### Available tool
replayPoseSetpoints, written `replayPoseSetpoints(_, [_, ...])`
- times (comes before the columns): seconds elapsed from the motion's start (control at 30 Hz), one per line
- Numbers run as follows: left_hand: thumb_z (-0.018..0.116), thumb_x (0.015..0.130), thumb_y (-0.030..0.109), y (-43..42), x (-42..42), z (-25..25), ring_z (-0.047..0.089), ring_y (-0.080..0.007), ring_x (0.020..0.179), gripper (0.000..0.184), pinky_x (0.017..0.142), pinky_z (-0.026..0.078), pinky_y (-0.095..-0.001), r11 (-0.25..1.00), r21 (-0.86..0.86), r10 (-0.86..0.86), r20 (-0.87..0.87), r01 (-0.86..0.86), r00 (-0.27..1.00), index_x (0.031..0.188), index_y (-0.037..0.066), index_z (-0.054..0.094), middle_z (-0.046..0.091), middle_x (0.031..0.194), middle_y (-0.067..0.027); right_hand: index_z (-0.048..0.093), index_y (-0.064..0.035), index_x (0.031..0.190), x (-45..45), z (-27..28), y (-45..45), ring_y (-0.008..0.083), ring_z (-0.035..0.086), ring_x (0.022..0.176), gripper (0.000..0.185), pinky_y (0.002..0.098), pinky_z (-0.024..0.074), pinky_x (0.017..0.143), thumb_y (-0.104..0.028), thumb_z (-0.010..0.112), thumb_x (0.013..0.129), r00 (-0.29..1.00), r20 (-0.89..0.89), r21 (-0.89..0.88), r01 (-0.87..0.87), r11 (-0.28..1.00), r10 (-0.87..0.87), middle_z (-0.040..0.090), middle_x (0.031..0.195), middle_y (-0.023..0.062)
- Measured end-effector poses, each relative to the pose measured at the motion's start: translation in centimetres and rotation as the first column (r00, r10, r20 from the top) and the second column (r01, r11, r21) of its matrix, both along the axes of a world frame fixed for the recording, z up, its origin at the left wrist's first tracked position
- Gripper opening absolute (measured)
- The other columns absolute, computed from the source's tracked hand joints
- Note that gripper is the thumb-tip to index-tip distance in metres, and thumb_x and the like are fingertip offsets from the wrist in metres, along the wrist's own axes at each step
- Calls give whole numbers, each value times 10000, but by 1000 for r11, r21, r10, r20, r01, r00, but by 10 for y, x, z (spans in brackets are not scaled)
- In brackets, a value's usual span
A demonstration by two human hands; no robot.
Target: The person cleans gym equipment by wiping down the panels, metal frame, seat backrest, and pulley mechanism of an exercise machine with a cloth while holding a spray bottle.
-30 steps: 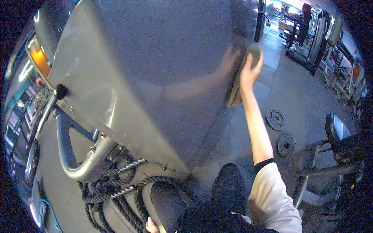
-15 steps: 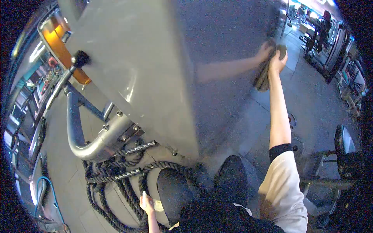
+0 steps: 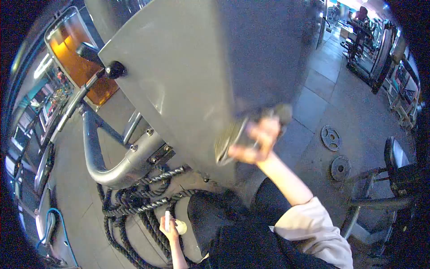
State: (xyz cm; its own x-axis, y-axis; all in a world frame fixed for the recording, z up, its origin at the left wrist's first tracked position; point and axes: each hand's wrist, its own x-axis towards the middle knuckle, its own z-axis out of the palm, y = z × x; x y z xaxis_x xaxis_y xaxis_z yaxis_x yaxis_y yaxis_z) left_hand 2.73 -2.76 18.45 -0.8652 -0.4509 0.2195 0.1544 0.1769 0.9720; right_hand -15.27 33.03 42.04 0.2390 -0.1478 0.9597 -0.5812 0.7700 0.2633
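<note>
My right hand (image 3: pixel 257 141), smeared by motion, is closed on a dark cloth (image 3: pixel 228 142) near the lower edge of a large grey machine panel (image 3: pixel 179 67). The cloth lies against the panel's corner, where the light face meets the dark face. Low in the view, my left hand (image 3: pixel 169 227) holds a small bottle (image 3: pixel 180 227) with a white top and a pale body. That hand is beside my knee, over a coiled black rope (image 3: pixel 148 207) on the floor.
A curved metal frame (image 3: pixel 105 172) with a black-knobbed lever stands at left. Two weight plates (image 3: pixel 331 137) (image 3: pixel 340 168) lie on the floor at right, near a padded bench (image 3: pixel 396 157). A person (image 3: pixel 361 18) is far off among gym machines. A blue cable (image 3: pixel 66 233) lies lower left.
My right hand and the cloth have come down and left from the panel's far edge to its near corner. My left hand has risen a little, with more of the bottle showing.
</note>
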Motion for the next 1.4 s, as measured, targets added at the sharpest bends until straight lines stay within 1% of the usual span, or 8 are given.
replayPoseSetpoints(0.2, [565, 780, 140, 5, 7, -6, 459, -70, 494, 143, 464, 367, -212, 999, -1, 33, -8, -33, 999, 811, 1, 552, 531, 618, -15, 537, -497, 1093, 19, -169, 19, 154, 357, 1015, 372, 373, 306, 876, -446, 605, 731, 978, 118, 435, 104, 895, -171, 419, 1232, -167])
replayPoseSetpoints(0.47, [549, 757, 107, 18, 10, 11, 480, -79, 495, 102, 462, 392, -228, 998, -61, -18, 140, 27, 990, 780, 8, 563, 544, 611, -9, 592, -496, 1021, 13, 32, -23, 199, 421, 888, 400, 373, 350, 741, -371, 699, 656, 989, 25, -11, 149, 989, -149, 528, 1037, -37])
replayPoseSetpoints(0.53, [597, 779, 250, 12, 3, 3, 473, -77, 518, 245, 475, 377, -221, 984, -122, -122, 79, 131, 989, 772, 9, 554, 527, 617, 0, 629, -431, 989, 10, 66, -24, 198, 450, 837, 362, 354, 366, 716, -334, 699, 647, 998, 19, -114, 58, 992, -56, 546, 1017, -8])
replayPoseSetpoints(0.6, [643, 780, 396, 19, -7, 9, 469, -73, 532, 402, 477, 369, -218, 983, -73, -158, 104, 166, 982, 792, 2, 564, 521, 619, 1, 646, -344, 982, 3, 82, -21, 214, 489, 820, 343, 341, 396, 702, -297, 710, 649, 999, 1, -204, -49, 978, 51, 549, 1016, 40])
replayPoseSetpoints(0.83, [608, 686, 99, 19, -72, -7, 549, -109, 541, 135, 527, 455, -257, 837, -301, -380, 280, 457, 882, 775, -2, 602, 585, 597, -66, 547, -51, 1106, -17, 93, 5, 335, 522, 981, 424, 391, 430, 826, -237, 682, 750, 997, -71, -318, 18, 948, -43, 533, 1128, 149])
replayPoseSetpoints(1.03, [659, 632, 180, 69, -121, 24, 615, -318, 692, 263, 638, 491, -371, 603, -489, -602, 239, 630, 762, 862, 58, 618, 627, 735, -140, 439, 29, 1218, -40, 102, 36, 263, 490, 1102, 452, 356, 364, 951, -223, 581, 871, 990, 39, -614, -86, 785, 139, 516, 1184, 157])
replayPoseSetpoints(1.13, [661, 633, 210, 95, -133, 24, 609, -326, 723, 285, 667, 490, -388, 628, -467, -541, 312, 622, 781, 878, 72, 617, 633, 764, -133, 444, 42, 1190, -54, 110, 56, 188, 534, 971, 428, 301, 412, 857, -211, 587, 876, 985, -20, -601, -151, 785, 174, 562, 1092, 128])
replayPoseSetpoints(1.4, [676, 626, 275, 125, -146, 19, 654, -249, 638, 311, 583, 507, -342, 568, -594, -489, 314, 570, 814, 854, 65, 652, 650, 711, -125, 568, -77, 1128, -88, 119, 117, 307, 514, 994, 439, 384, 411, 875, -205, 689, 726, 983, -175, -243, -99, 965, 57, 577, 1130, 89])
